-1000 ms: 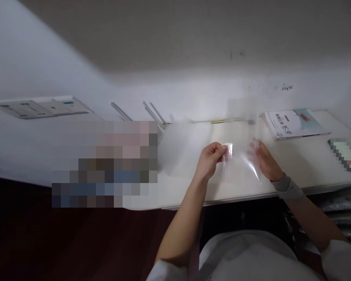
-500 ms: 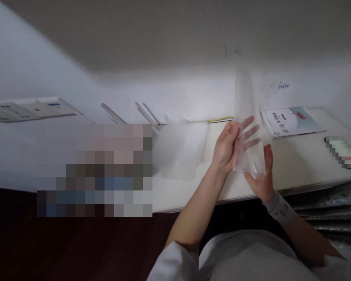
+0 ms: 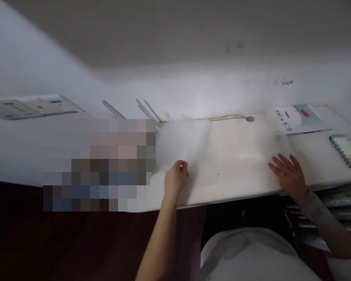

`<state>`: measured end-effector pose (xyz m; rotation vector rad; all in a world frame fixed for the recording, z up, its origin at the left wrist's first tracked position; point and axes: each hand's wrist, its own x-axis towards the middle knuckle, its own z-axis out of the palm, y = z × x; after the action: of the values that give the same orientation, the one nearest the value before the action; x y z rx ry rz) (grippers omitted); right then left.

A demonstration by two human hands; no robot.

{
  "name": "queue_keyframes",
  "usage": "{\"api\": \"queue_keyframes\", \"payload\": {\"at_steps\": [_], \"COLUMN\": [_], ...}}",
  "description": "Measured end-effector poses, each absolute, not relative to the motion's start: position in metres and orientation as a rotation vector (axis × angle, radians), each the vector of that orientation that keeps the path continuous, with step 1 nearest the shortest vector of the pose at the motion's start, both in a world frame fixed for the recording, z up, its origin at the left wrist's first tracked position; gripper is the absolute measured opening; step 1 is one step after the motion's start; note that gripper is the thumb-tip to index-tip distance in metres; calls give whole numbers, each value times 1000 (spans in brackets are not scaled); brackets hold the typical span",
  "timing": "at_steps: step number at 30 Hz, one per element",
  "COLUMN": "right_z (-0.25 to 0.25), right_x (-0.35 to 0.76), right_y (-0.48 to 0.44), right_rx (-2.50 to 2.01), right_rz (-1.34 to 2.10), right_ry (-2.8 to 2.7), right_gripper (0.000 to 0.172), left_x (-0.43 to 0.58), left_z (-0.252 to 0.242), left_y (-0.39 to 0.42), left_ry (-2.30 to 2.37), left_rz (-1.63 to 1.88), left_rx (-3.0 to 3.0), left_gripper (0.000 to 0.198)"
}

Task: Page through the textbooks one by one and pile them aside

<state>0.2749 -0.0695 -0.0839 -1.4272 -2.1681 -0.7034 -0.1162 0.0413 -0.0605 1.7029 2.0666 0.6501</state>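
My left hand [image 3: 175,181] is curled, thumb and fingertips drawn together, at the near edge of the translucent plastic bags [image 3: 183,138] on the white table. Whether a bag edge is pinched in it cannot be made out. My right hand [image 3: 289,175], a pale band on its wrist, is spread over the table with its fingers apart. Just beyond its fingertips is a faint, blurred clear plastic bag [image 3: 266,136], which reaches toward the booklet.
A white and teal booklet [image 3: 302,119] lies at the back right, and a phone [image 3: 348,150] at the right edge. A yellow and white cable [image 3: 229,116] runs along the wall to a round grommet [image 3: 250,119]. Silvery wrapped bundles [image 3: 336,212] lie below the table.
The clear bag held up between both hands has left my left hand and is now low at the right. My left hand has moved left to the bags; my right hand has moved right.
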Motion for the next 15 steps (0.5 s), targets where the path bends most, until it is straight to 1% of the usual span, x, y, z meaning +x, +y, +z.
{"api": "queue_keyframes", "payload": {"at_steps": [3, 6, 8, 11, 12, 15], "right_z": [-105, -113, -111, -100, -96, -87], "right_x": [275, 279, 281, 281, 280, 270], "right_y": [-78, -78, -77, -75, -74, -66], "right_rx": [-1408, -1413, -1397, -1369, -1370, -1399], "right_rz": [-529, -372, -309, -256, -243, -239], "right_ry": [-2350, -2401, -2399, -2419, -2432, -2438], "right_gripper": [42, 44, 41, 29, 28, 35], "left_x": [-117, -116, -116, -117, -117, -123], "left_z": [-64, -63, -64, -61, -59, -42], "left_y": [32, 29, 28, 24, 24, 28], "left_ry": [2314, 2340, 2330, 2338, 2350, 2386], "left_rz": [268, 124, 103, 131, 171, 356], "left_rx": [1799, 1808, 1812, 1812, 1824, 1973], "left_gripper": [30, 33, 34, 36, 38, 41]}}
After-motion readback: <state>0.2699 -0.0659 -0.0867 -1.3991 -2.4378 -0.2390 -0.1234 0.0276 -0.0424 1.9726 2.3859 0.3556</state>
